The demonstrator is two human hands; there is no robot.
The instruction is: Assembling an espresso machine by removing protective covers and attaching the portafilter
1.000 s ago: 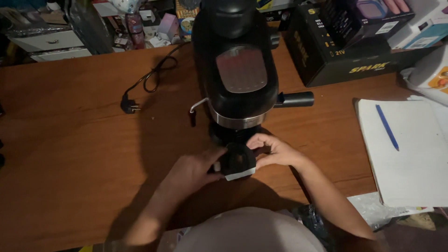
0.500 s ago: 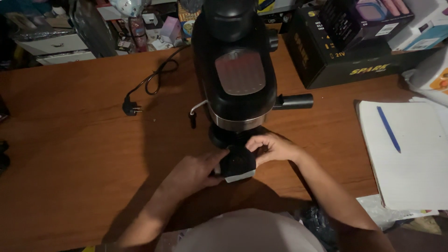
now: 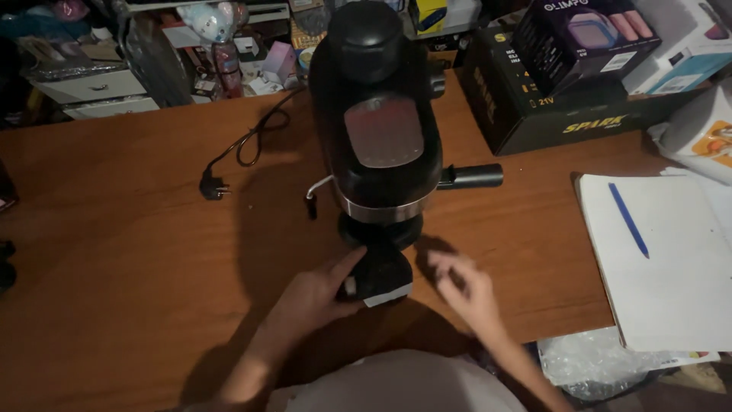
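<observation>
A black espresso machine [image 3: 381,130] stands on a brown wooden table [image 3: 114,252], with a portafilter handle [image 3: 473,176] pointing right and a steam wand [image 3: 314,191] on its left. At its front sits a small black drip tray part [image 3: 379,276] with a pale edge. My left hand [image 3: 320,294] grips the left side of that part. My right hand [image 3: 465,286] hovers just right of it with fingers apart, holding nothing. The machine's unplugged power cord and plug [image 3: 213,187] lie on the table to the left.
A white notepad [image 3: 663,267] with a blue pen [image 3: 628,220] lies at the right. Dark cardboard boxes [image 3: 549,99] stand behind it. Cluttered shelves with small items [image 3: 213,46] run along the back. A crumpled plastic bag [image 3: 595,366] hangs past the near edge.
My right hand has let go of the black part and moved off to the right. My left hand stays on it.
</observation>
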